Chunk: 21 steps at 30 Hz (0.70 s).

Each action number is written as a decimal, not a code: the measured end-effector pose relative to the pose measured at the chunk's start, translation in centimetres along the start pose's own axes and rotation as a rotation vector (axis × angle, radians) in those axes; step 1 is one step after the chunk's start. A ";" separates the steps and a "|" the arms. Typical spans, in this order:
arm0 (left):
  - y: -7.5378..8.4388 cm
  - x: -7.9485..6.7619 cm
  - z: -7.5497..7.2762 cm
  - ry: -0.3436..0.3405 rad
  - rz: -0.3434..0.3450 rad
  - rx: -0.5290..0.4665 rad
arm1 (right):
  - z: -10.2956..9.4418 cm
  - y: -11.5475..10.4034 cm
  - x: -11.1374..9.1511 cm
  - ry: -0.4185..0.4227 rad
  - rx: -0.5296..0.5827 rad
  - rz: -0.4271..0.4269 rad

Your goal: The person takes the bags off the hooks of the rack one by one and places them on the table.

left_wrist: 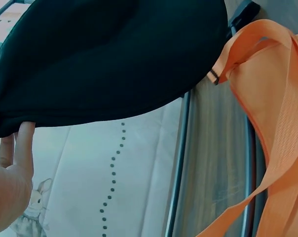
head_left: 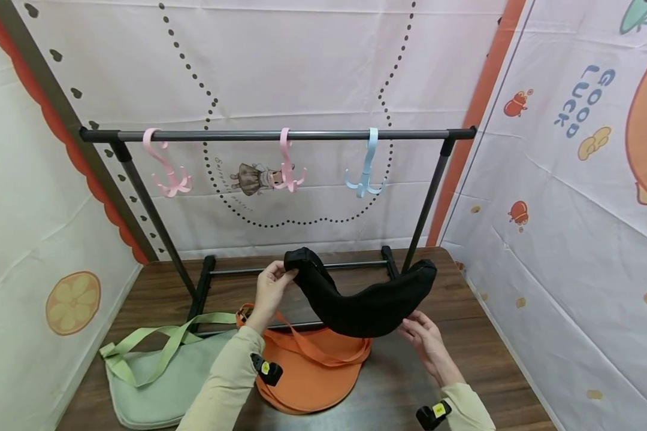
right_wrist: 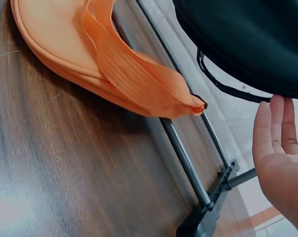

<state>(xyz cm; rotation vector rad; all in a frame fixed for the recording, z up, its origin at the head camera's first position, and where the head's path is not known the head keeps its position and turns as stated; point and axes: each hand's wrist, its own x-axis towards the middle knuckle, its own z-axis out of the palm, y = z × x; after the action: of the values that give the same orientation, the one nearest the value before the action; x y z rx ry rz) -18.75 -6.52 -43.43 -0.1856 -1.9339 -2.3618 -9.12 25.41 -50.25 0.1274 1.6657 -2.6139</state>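
Note:
A black crescent-shaped bag (head_left: 366,305) hangs in the air above the table, in front of a rack. My left hand (head_left: 271,293) pinches its upper left end. Fairly straight fingers of my right hand (head_left: 426,344) touch the bag's lower right edge; whether the thumb bears on it is hidden. The right wrist view has those fingertips along the edge, beside a thin black strap (right_wrist: 228,90). Below the bag lies an orange bag (head_left: 313,377) with its strap. Left of that, partly behind my left sleeve, is a light green bag (head_left: 162,389).
The black rack (head_left: 221,136) stands on the wooden table (head_left: 480,371). From its top bar hang a pink hook (head_left: 169,173) at the left, another pink hook (head_left: 288,167) mid-bar and a blue hook (head_left: 368,170) farther right. Printed cloth walls (head_left: 550,257) surround the table.

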 end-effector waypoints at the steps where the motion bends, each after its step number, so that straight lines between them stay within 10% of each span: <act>1: -0.1 0.0 0.2 0.002 -0.006 -0.002 | -0.1 0.0 0.0 0.005 0.009 -0.003; 21: -2.3 -2.1 5.9 -0.065 -0.182 -0.096 | -5.1 -1.8 -1.5 0.030 0.089 -0.084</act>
<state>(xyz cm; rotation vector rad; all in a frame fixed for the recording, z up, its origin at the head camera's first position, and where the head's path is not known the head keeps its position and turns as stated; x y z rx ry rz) -16.75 -0.32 -44.84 -0.0975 -1.9433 -2.5973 -7.48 30.80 -50.64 0.1018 1.5969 -2.7621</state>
